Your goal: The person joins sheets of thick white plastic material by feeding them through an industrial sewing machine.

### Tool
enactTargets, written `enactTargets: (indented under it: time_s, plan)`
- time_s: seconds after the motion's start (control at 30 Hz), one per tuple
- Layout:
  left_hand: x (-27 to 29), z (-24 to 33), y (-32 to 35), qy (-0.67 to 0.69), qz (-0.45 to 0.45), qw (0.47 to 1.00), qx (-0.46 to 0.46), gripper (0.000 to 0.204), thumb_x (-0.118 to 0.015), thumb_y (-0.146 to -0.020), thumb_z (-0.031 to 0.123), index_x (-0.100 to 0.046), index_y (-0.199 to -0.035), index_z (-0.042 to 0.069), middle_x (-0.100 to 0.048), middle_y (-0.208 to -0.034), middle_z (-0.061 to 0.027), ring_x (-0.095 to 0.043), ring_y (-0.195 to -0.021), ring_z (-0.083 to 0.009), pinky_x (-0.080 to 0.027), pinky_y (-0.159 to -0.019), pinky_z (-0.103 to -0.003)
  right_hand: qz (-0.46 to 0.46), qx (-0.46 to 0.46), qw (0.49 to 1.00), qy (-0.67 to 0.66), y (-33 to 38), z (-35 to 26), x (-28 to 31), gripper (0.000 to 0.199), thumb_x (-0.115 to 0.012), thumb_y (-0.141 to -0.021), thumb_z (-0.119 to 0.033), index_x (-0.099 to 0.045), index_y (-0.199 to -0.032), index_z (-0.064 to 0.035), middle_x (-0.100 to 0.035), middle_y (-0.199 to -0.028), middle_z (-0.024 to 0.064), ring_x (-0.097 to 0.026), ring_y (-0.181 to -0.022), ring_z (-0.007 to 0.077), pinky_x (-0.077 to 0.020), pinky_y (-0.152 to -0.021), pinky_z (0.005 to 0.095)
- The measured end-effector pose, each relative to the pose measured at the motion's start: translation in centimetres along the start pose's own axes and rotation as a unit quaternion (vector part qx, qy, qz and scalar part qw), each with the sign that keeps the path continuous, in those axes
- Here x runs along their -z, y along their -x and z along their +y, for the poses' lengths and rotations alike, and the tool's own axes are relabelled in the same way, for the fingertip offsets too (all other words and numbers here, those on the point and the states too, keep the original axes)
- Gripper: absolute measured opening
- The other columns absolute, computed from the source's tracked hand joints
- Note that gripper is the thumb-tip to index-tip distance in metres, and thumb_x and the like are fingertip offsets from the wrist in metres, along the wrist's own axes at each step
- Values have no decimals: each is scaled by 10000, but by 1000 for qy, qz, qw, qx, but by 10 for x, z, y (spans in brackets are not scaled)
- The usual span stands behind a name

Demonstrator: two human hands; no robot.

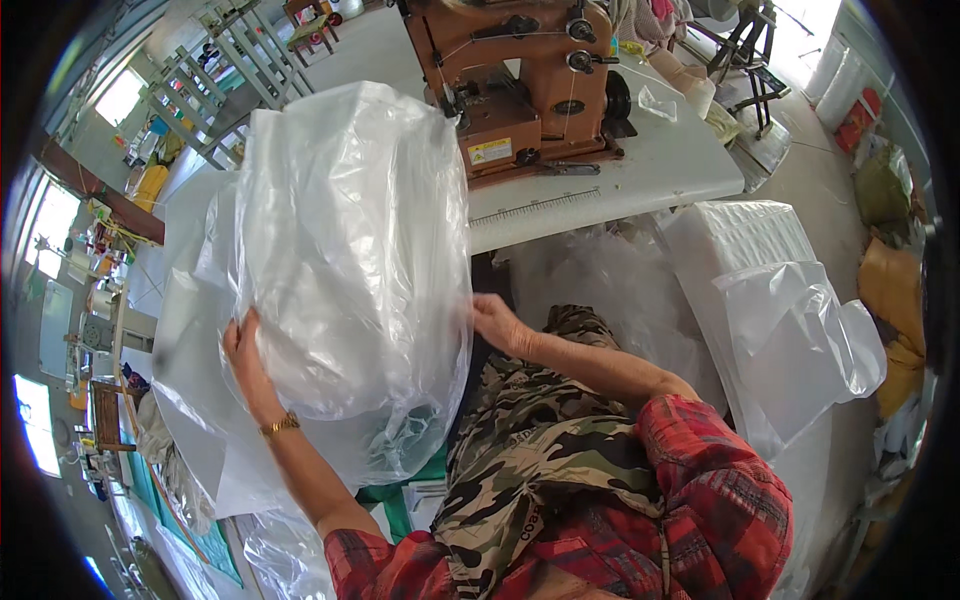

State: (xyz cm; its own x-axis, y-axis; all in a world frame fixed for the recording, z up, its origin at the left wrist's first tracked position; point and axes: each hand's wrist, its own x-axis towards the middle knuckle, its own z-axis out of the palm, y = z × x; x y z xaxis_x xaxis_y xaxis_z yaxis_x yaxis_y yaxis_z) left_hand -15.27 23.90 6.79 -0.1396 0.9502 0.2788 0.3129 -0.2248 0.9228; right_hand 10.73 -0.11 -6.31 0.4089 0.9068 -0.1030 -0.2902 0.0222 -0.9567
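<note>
A large clear plastic bag (345, 230), puffed and wrinkled, lies over the left part of the white table and hangs down over its front edge. My left hand (246, 352), with a gold watch (280, 424) on the wrist, is at the bag's left side, its thumb and fingers closed on the film. On the opposite side my right hand (500, 325) pinches the bag's right edge; its fingertips are partly hidden and slightly blurred. Just beyond the bag stands a brown sewing machine (525, 90), with the bag's upper right edge close to its needle area.
Small thread snips (570, 168) lie at the machine's base, near a ruler scale (535, 205) on the white tabletop (680, 170). To my right is a thick stack of clear plastic bags (745, 235). Grey metal frames (215, 95) stand at the far left.
</note>
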Motion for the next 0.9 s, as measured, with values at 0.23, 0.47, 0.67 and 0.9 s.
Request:
enactTargets:
  time_s: [0.23,0.47,0.67,0.9]
  plan:
    - [-20,71,27,-443,-4,815,-373,286,-598,-875,113,-592,-1153,46,-617,-1132,-143,-583,-1061,-340,-469,-892,-445,-286,173,911,241,42,-29,-43,228,-588,-949,-181,-602,-1098,-9,-649,-818,123,-652,-794,184,-511,-753,319]
    - [-97,101,93,-148,-268,831,-465,298,-516,-903,9,-571,-1194,39,-619,-1177,-142,-590,-1100,-317,-490,-903,-401,86,148,975,140,16,-13,-24,127,-598,-937,-109,-594,-968,13,-581,-742,-15,-552,-720,58,-488,-671,231]
    - [-155,53,69,-205,-284,801,-485,303,-451,-961,83,-534,-1247,29,-582,-1274,-132,-542,-1184,-297,-440,-976,-409,186,45,971,140,-17,18,-30,408,-704,-815,-346,-605,-933,32,-656,-805,113,-630,-734,192,-498,-674,344]
    - [-156,-8,29,-269,-269,816,-435,319,-464,-979,171,-546,-1255,33,-571,-1307,-120,-518,-1219,-280,-399,-1031,-403,85,103,974,181,-28,45,-5,289,-611,-890,-250,-652,-936,32,-677,-870,118,-644,-797,187,-498,-712,335]
